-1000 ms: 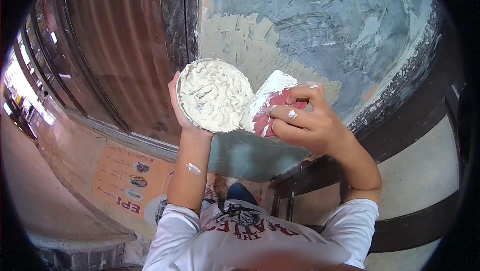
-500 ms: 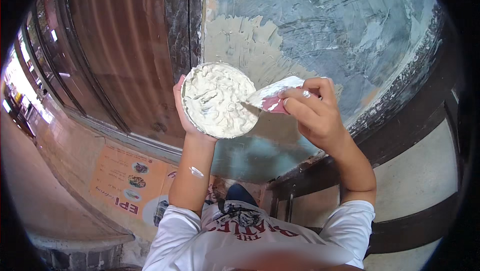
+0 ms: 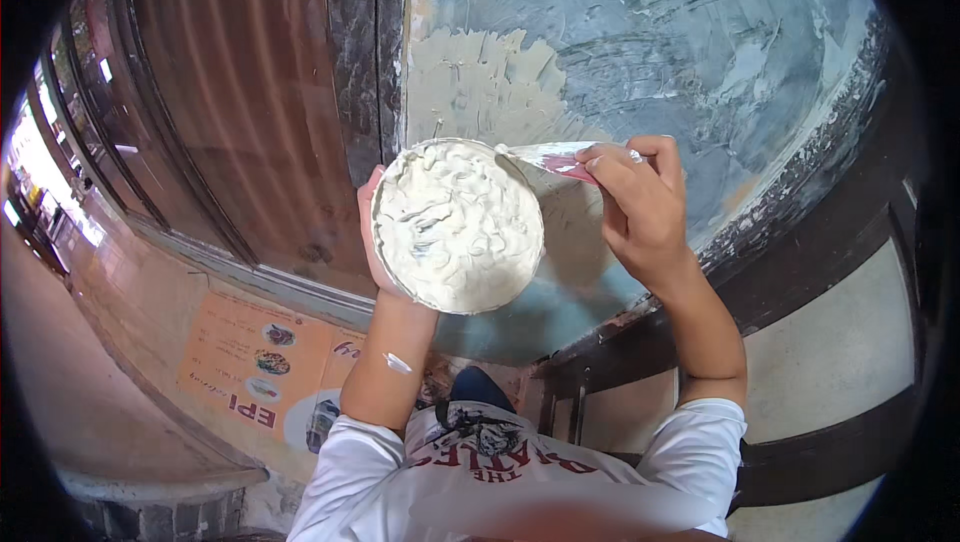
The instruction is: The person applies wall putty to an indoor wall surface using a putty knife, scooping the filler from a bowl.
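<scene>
- My left hand (image 3: 372,232) grips one round pan (image 3: 458,224) from behind and below, fingers curled round its left rim; the pan is heaped with white putty (image 3: 450,232) and tipped toward me.
- My right hand (image 3: 640,204) is clenched on the handle of one putty knife (image 3: 560,157), whose flat blade meets the pan's upper right rim.
- The pan sits in front of the blue-grey wall (image 3: 680,52), below the pale patch of fresh filler (image 3: 480,82) at the wall's left edge, beside the dark door frame (image 3: 355,52).
- Risk, as I judge it: the pan is tilted and full, so a hard scrape along the rim could push a lump over the lower edge onto my shirt or the floor.
- Risk: the blade bears on the rim rather than in the heap; if it skids off, it may flick putty onto the brown shutter (image 3: 230,102).
- Risk: my one-handed hold on a loaded pan could slip.
- Count: one pan, one knife, one fresh patch, two hands.
</scene>
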Demonstrator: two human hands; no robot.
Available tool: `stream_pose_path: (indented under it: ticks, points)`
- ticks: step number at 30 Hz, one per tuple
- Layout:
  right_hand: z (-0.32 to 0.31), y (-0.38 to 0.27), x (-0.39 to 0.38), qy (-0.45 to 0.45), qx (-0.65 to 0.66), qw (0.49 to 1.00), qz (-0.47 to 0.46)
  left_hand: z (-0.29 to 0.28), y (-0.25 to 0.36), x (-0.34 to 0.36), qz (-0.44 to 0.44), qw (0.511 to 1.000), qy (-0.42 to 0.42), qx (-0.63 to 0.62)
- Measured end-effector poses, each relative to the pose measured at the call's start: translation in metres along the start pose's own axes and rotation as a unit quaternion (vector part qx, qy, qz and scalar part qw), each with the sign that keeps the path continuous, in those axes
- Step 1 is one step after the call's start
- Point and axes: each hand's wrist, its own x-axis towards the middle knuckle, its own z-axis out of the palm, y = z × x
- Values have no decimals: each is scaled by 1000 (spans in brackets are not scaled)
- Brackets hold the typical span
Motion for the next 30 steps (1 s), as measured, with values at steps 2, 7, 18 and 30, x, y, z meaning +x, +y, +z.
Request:
stream_pose_path:
  ticks: [2, 7, 18, 30]
  points:
    - [1, -2, 1, 7, 2, 1000, -3, 5, -3, -3, -4, 1000, 3, 2]
    - [7, -2, 0, 24, 11, 1000, -6, 8, -4, -10, -34, 999, -21, -1]
    - [9, -8, 1, 26, 2, 1000, -6, 7, -6, -10, -63, 975, -150, -152]
    - [8, -24, 11, 27, -25, 999, -26, -2, -17, -13, -10, 996, -65, -59]
